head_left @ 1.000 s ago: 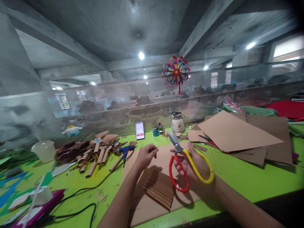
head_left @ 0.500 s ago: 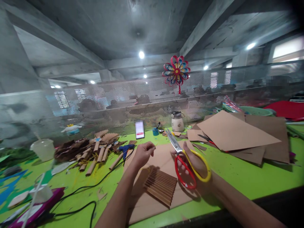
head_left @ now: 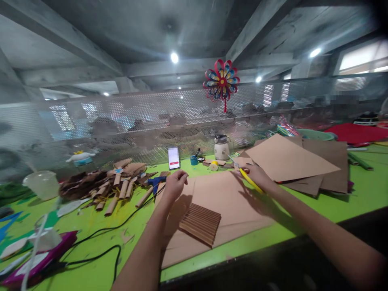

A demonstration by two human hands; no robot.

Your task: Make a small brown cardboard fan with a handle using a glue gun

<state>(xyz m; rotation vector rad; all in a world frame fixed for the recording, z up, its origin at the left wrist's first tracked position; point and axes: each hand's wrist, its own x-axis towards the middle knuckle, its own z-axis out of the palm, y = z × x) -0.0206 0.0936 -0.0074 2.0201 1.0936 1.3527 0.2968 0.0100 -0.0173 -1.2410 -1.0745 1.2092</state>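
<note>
Head view: I see green table [head_left: 366, 188] right of the brown sheet [head_left: 218, 192]. Pleated card [head_left: 201, 224] on sheet, nearest corner by its front edge. Scissors [head_left: 251, 180] over sheet's far-right corner, clamped in right hand [head_left: 258, 173]; long axis slanting, blades away-left. Left hand [head_left: 176, 185]: fingers curled together.

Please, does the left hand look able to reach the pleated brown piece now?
Probably yes. The pleated brown piece lies uncovered on the brown sheet, closer to the camera than the left hand, so drawing back should suffice. The right hand, holding the scissors, is out of the way.
</note>
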